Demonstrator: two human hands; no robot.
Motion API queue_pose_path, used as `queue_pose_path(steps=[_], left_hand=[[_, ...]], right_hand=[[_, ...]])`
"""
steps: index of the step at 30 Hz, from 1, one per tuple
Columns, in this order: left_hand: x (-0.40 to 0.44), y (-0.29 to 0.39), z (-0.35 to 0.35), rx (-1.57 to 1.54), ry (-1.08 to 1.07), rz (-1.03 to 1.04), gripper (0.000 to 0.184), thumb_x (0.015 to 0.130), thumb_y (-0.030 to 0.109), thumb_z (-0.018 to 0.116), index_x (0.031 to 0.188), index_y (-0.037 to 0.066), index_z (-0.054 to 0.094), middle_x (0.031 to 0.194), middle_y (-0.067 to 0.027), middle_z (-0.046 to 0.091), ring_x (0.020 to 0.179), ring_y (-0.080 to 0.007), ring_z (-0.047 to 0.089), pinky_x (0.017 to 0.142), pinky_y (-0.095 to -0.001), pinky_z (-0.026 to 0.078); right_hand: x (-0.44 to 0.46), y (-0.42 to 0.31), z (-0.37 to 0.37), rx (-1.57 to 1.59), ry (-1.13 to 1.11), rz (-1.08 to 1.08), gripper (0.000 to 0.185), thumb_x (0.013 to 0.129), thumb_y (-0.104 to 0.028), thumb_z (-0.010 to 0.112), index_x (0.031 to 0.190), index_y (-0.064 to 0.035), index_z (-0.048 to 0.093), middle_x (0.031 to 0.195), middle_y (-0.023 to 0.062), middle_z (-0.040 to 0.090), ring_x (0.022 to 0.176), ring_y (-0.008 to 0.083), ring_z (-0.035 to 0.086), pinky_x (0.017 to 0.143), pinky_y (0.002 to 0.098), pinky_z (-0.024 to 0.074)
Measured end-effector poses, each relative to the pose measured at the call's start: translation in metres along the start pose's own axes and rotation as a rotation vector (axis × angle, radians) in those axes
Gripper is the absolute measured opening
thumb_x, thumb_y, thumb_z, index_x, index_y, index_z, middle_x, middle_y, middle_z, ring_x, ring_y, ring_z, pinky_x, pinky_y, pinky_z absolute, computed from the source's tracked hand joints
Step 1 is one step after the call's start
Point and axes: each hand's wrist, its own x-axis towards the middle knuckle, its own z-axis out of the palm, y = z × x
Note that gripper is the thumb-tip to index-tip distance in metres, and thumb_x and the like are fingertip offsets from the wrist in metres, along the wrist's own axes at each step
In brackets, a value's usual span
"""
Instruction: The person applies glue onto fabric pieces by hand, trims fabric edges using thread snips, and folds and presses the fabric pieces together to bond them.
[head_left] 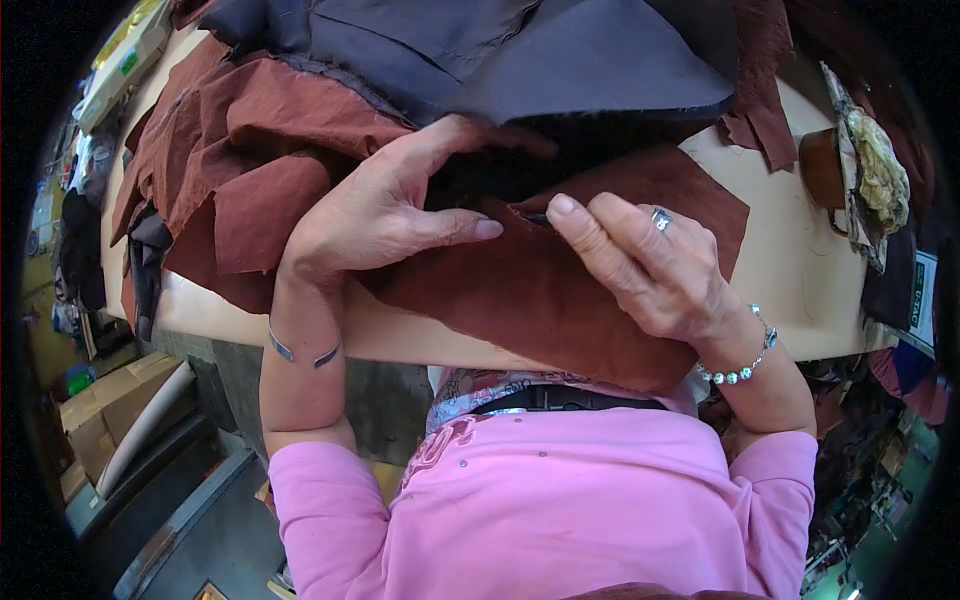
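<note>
Reddish-brown cloth lies across the table's front edge and drapes toward my lap. Over its far part is a dark, smooth cloth with a raised front edge. My left hand is open, its thumb lying on the brown cloth and its fingers reaching beneath the dark cloth's edge, where they are partly hidden. Close to that thumb, my right hand is closed in a pinch at a seam or edge of the brown cloth. A small dark, narrow thing shows at its fingertips; its kind is unclear.
More crumpled brown cloth is heaped on the left of the pale table. At the right edge stands a brown roll-like object beside a worn pad with yellowish stuffing. Cardboard boxes sit on the lower left.
</note>
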Motion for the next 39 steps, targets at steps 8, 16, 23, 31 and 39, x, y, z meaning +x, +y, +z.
queue_pose_path(steps=[8, 16, 23, 31, 39], left_hand=[[0.000, -0.004, -0.004, -0.221, -0.016, -0.112, 0.093, 0.072, -0.003, 0.071, 0.144, 0.008, 0.013, 0.108, -0.0166, 0.059, 0.103, -0.0241, 0.057, 0.089, -0.0331, 0.047], [0.000, 0.001, -0.004, -0.198, 0.026, -0.184, 0.076, 0.072, -0.004, 0.071, 0.134, 0.004, 0.027, 0.104, -0.0155, 0.060, 0.100, -0.0218, 0.058, 0.082, -0.0308, 0.050], [-0.001, -0.002, -0.003, -0.117, 0.029, -0.179, 0.066, 0.075, 0.001, 0.070, 0.127, -0.002, 0.029, 0.099, -0.0141, 0.062, 0.097, -0.0180, 0.059, 0.086, -0.0280, 0.047], [0.000, -0.001, -0.002, -0.139, 0.043, -0.154, 0.070, 0.076, 0.002, 0.070, 0.131, 0.000, 0.028, 0.097, -0.0135, 0.062, 0.096, -0.0183, 0.059, 0.086, -0.0281, 0.047], [0.000, 0.001, -0.003, -0.102, 0.017, -0.173, 0.059, 0.074, -0.005, 0.069, 0.121, 0.002, 0.034, 0.104, -0.0158, 0.058, 0.100, -0.0214, 0.058, 0.082, -0.0315, 0.052]], right_hand=[[-0.003, 0.001, 0.003, 0.126, -0.018, 0.142, 0.042, 0.068, -0.005, 0.057, 0.110, 0.0027, 0.061, 0.091, 0.0112, 0.059, 0.061, 0.0144, 0.059, 0.049, 0.0243, 0.0501], [0.000, -0.004, -0.011, 0.192, -0.132, 0.273, 0.045, 0.065, 0.007, 0.071, 0.108, 0.0015, 0.062, 0.088, 0.0121, 0.058, 0.065, 0.0210, 0.060, 0.052, 0.0288, 0.0504], [0.001, -0.004, -0.010, 0.182, -0.143, 0.228, 0.042, 0.066, 0.007, 0.070, 0.107, 0.0026, 0.062, 0.087, 0.0123, 0.058, 0.064, 0.0202, 0.060, 0.050, 0.0281, 0.0503], [0.006, -0.008, -0.006, 0.168, -0.151, 0.235, 0.041, 0.067, 0.008, 0.068, 0.107, 0.0044, 0.062, 0.085, 0.0125, 0.058, 0.063, 0.0198, 0.060, 0.050, 0.0280, 0.0502], [0.003, -0.006, -0.011, 0.153, -0.169, 0.241, 0.042, 0.065, 0.007, 0.069, 0.107, 0.0039, 0.062, 0.086, 0.0123, 0.058, 0.062, 0.0198, 0.059, 0.049, 0.0288, 0.0490]])
